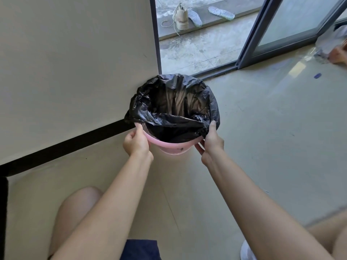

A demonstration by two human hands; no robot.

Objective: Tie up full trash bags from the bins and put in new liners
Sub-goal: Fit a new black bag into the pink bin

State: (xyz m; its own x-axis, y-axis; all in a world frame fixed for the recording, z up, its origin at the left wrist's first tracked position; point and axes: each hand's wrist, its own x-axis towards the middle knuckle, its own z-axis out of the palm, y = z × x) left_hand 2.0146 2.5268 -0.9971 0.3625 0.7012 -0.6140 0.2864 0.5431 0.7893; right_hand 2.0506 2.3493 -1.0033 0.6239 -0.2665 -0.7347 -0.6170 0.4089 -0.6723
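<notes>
A pink bin [174, 147] stands on the floor [262, 139], close against the wall [75, 62] just above the dark baseboard [65, 145]. A black liner [169, 94] sits inside it. The liner's top is folded out over the far and side parts of the rim, while the near part of the rim shows bare pink and the liner edge sags across just inside it.

The left hand [136, 143] is at the near left of the rim, its fingers [131, 137] curled, thumb and forefinger pinching the liner edge where it meets the rim. The right hand [211, 142] is at the near right, thumb pressed on top of the bunched liner fold and the other fingers curled beneath it, gripping the plastic.

The person crouches, bare knees to either side and dark shorts [140, 249] low in view.

Beyond the bin a dark door frame [251, 44] opens onto a concrete ledge, where a pale shoe [181, 17] with loose laces and two insoles [195, 18] lie. A clear plastic bag [330, 42] lies at the right edge, well apart from the bin.
</notes>
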